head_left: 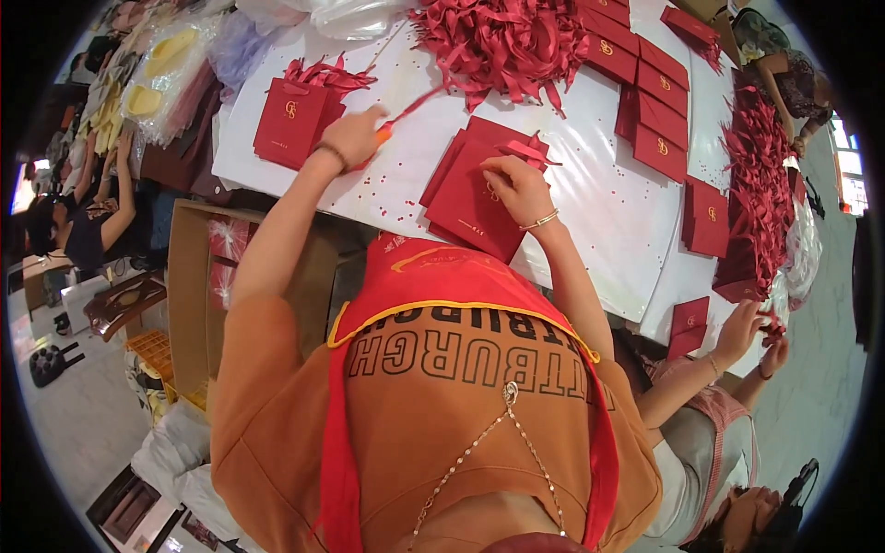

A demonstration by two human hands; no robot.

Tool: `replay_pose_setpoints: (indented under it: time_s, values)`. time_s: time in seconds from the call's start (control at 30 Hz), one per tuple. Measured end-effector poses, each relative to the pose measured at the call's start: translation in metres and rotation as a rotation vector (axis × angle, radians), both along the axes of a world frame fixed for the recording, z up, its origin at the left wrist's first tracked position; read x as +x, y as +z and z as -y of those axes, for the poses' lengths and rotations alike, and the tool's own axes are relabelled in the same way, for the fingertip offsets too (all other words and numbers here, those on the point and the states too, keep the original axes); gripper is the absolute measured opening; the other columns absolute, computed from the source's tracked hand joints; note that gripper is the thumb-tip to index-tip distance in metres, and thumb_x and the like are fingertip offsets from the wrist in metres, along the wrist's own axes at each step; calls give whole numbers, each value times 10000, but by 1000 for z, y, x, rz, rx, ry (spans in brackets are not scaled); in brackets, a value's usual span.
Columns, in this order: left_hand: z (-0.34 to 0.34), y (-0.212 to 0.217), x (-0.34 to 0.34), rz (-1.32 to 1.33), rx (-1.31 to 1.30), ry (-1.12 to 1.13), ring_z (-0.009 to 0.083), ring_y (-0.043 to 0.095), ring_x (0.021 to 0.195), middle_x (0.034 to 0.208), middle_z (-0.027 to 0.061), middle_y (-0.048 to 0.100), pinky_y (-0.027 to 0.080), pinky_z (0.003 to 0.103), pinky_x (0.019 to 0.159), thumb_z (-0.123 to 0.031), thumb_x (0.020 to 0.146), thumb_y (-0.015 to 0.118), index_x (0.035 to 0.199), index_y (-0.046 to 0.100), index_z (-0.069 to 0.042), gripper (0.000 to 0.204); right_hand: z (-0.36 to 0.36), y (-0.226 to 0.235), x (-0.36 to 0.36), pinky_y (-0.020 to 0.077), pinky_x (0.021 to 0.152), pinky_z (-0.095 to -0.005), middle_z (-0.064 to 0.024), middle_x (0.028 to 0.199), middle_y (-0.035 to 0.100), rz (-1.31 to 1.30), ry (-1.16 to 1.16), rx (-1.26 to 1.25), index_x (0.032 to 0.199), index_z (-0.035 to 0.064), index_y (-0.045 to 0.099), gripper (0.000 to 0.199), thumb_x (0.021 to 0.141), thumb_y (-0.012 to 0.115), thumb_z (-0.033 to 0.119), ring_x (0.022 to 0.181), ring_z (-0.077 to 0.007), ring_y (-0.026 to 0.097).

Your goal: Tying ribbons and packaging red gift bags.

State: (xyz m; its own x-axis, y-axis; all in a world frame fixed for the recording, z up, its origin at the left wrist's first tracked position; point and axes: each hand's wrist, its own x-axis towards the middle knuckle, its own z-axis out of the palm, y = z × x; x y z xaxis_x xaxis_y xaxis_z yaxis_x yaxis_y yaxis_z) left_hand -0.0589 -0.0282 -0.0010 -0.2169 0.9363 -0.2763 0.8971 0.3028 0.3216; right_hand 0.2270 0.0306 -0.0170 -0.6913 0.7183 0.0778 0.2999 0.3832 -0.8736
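Necklace (pixel 472 445), fine chain with pendant, lying on a brown shirt (pixel 415 470); apron (pixel 442 276), red, yellow-edged, over the shirt; table (pixel 590 221), white-covered, scattered with small red dots; bags (pixel 461 210), red with gold emblem, a loosely fanned stack at the table's near edge, before the person, a ribbon (pixel 530 150) at its upper end; right hand (pixel 518 189), with bracelet, over this stack's upper right part, fingers bent, thumb and forefinger close together, any grip cannot be told; left hand (pixel 355 138), with dark wristband, fingers curled, closed on an orange piece (pixel 383 135), kind unclear, beside a red strip (pixel 415 106) running up toward the ribbon heap (pixel 502 46); second stack (pixel 290 124), red bags, just left of the left hand; bag rows (pixel 659 101), far right; carton (pixel 189 276), open, below the table's left edge; co-worker's hand (pixel 737 332), lower right
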Motion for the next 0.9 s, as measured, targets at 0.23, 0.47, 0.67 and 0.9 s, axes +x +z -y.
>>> replay_pose_setpoints:
  time_s: [0.23, 0.47, 0.67, 0.9]
  values:
    - [-100, -36, 53, -206, 166, 78, 292, 534, 947, 1026, 129, 560, 441, 403, 776, -442, 763, 563, 1042, 552, -133, 416, 11, 5, -5, 460, 680, -328, -113, 854, 599, 4, 52, 86, 899, 35, 592, 132, 788, 559, 99, 783, -270, 581]
    - [-80, -73, 58, -89, 463, -146, 286, 514, 897, 977, 87, 553, 430, 406, 738, -285, 755, 593, 896, 588, -92, 239, -3, -5, -3, 433, 699, -357, -96, 826, 590, -7, -90, 234, 865, 56, 609, 127, 745, 586, 92, 791, -277, 545]
    - [-64, -77, 48, 92, 617, -305, 250, 555, 770, 813, 107, 573, 433, 359, 678, -120, 790, 530, 826, 546, -37, 93, -18, -16, -7, 428, 717, -381, -91, 870, 589, 79, -190, 338, 845, 55, 621, 134, 718, 604, 93, 815, -298, 530]
    - [-40, -24, 59, 1305, 417, 371, 164, 579, 668, 828, 144, 583, 490, 261, 621, -30, 825, 424, 878, 538, 9, 131, -21, -11, -9, 433, 732, -378, -108, 837, 588, 124, -97, 199, 867, 59, 623, 157, 715, 603, 94, 820, -293, 543]
